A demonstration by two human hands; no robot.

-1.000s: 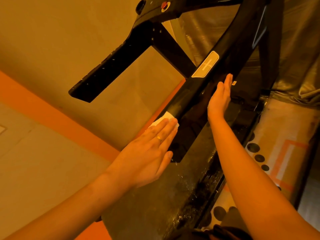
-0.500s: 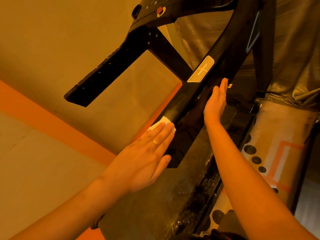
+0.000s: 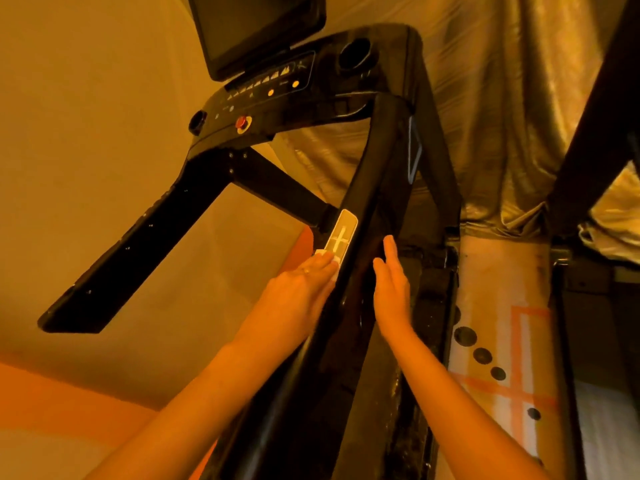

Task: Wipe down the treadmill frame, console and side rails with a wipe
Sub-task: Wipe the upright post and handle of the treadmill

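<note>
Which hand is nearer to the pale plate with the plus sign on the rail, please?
Left. The left hand presses the wipe at the lower end of the plate; the right hand lies flat on the other side of the rail.

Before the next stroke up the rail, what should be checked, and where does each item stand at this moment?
1. Wipe under control: the left hand presses the wipe with straight fingers. Ok.
2. Wipe on target: it lies against the side rail, at the lower end of the pale plus-marked pad. Ok.
3. Other hand placed: the right hand lies flat on the rail's opposite face and holds nothing. Ok.
4. Path ahead: the rail shows bare black surface from the pad up to the console. Ok.
5. Wipe condition: mostly hidden under the fingers. Cannot tell.
</note>
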